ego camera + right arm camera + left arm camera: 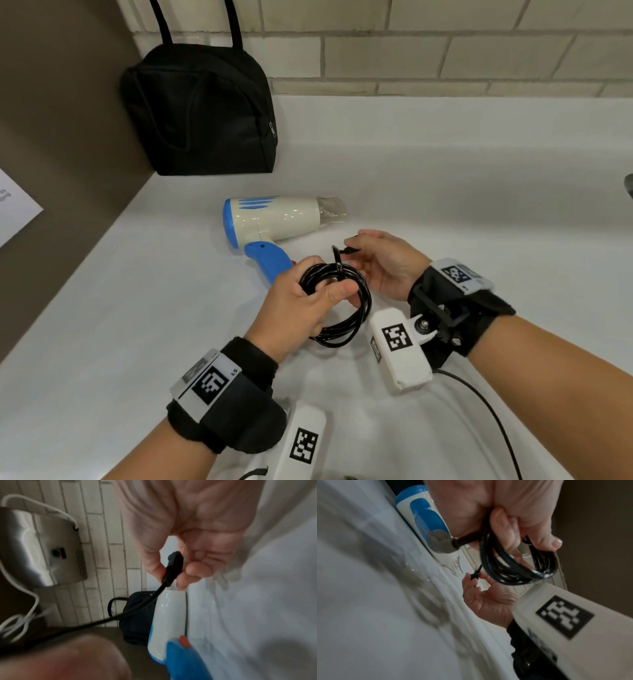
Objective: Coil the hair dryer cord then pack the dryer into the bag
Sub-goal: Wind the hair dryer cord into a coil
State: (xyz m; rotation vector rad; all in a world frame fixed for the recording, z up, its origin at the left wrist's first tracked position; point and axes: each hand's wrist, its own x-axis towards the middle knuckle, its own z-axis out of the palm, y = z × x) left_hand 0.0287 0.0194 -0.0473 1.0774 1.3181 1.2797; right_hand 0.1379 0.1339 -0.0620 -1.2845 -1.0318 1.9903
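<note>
The white and blue hair dryer [274,222] lies on its side on the white counter [137,325], nozzle to the right. Its black cord [346,308] is wound into a coil of several loops, and my left hand [305,305] grips that coil just in front of the blue handle. My right hand [380,263] pinches the cord's plug end [173,566] between thumb and fingers, right of the coil. The same coil [518,563] hangs from my left fingers in the left wrist view. The black bag [202,113] stands zipped at the back left against the wall.
A tiled wall [445,51] runs behind the counter. A steel wall unit [39,550] with a white cable hangs on the tiles. A brown side panel [51,137] bounds the counter on the left. A thin black cable [493,421] trails from my right wrist mount.
</note>
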